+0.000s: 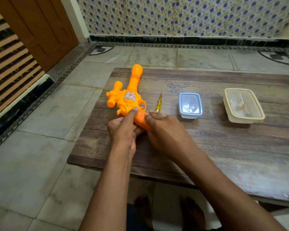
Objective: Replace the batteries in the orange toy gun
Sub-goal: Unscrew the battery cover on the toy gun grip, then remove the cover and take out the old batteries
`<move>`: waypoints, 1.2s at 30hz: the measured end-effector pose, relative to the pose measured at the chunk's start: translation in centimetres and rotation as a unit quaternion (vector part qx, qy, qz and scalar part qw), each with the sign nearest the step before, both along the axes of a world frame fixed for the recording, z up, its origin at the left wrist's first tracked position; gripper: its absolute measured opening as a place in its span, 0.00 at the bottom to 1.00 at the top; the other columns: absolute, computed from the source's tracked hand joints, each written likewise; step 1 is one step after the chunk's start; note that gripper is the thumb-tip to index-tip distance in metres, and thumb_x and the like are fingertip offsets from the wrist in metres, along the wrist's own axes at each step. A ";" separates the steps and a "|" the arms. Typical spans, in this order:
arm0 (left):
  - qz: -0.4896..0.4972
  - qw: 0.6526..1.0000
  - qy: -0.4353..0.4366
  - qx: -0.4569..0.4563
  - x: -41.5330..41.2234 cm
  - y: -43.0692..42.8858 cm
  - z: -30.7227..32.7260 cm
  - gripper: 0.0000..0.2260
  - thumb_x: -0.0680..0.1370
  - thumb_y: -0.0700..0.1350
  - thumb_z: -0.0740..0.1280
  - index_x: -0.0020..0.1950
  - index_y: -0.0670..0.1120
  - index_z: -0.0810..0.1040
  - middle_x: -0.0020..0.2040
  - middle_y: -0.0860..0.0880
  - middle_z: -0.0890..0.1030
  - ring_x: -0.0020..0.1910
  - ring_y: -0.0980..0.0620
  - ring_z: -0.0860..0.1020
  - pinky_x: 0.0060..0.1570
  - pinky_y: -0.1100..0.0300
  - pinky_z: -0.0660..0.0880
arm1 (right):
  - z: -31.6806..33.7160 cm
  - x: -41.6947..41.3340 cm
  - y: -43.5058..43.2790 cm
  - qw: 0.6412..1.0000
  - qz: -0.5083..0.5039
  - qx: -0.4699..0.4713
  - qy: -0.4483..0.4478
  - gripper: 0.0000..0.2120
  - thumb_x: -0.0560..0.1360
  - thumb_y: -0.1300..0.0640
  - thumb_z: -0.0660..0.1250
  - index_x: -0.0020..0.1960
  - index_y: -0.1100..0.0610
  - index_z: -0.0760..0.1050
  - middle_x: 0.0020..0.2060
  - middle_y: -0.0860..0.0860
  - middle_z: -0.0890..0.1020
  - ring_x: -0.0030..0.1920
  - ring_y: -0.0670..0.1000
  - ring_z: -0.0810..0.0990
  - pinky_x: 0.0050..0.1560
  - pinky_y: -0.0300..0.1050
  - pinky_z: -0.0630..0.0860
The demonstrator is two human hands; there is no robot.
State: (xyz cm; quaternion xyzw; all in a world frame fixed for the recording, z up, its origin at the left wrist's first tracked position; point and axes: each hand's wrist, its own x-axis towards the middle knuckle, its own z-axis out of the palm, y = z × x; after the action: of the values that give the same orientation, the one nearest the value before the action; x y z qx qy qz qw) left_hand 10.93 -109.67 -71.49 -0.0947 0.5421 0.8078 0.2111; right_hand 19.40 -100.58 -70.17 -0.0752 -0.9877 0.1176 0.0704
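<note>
The orange toy gun [128,97] lies on its side at the left end of the wooden worktop [207,147]. Its long barrel points away from the person, its tip just over the far edge, and its darker orange handle points back toward them. Both hands are on that handle. The left hand [122,129] grasps it from the left, with its thumb stretched forward and pressed on the gun's body just behind the trigger guard and its other fingers curled beneath. The right hand [165,129] holds the handle from the right, its fingers bent over the top of the grip, and the fingertips of the two hands are close together there. Whether the battery cover is open or closed is hidden by the hands. A screwdriver [159,104] with a clear yellow handle lies on the worktop just to the right of the gun, tip pointing away and its near end right by the right hand's fingers. Further right stands a small box with a blue lid [190,104]. Well apart from it, toward the right end, stands a larger clear box with a cream lid [243,105], holding a few small items too blurred to identify. The worktop sits low on a grey tiled floor [40,147], and the person's bare feet [143,209] show below its near edge.
</note>
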 end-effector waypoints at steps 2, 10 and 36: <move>-0.007 1.000 0.002 0.007 0.0 -0.1 0.1 0.05 0.80 0.36 0.70 0.44 0.39 0.81 0.37 0.44 0.87 0.35 0.49 0.86 0.32 0.57 0.82 | 0.1 -0.2 -0.3 1.000 -0.003 0.021 -0.003 0.23 0.75 0.63 0.69 0.69 0.65 0.75 0.68 0.65 0.78 0.65 0.66 0.80 0.57 0.58 0.81; -0.013 1.000 -0.007 0.017 0.4 -0.1 0.5 0.06 0.79 0.34 0.70 0.42 0.39 0.80 0.34 0.45 0.86 0.31 0.51 0.85 0.28 0.60 0.80 | 1.0 -0.1 -1.0 0.996 -0.036 0.073 -0.044 0.23 0.82 0.59 0.58 0.76 0.60 0.65 0.77 0.60 0.69 0.72 0.62 0.74 0.61 0.58 0.77; -0.010 1.000 0.000 -0.005 -0.2 0.2 -0.6 0.02 0.79 0.38 0.72 0.48 0.44 0.80 0.42 0.44 0.87 0.40 0.48 0.88 0.43 0.44 0.84 | 2.9 6.6 5.1 0.971 -0.159 -0.135 0.114 0.17 0.77 0.65 0.71 0.63 0.52 0.84 0.49 0.58 0.88 0.43 0.55 0.86 0.47 0.40 0.76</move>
State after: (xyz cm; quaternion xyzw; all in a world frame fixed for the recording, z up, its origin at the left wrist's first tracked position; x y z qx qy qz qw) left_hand 10.72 -109.51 -72.10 -0.0907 0.5472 0.8028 0.2189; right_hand 26.00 -95.52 -67.29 -0.2257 -0.9237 0.2449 0.1891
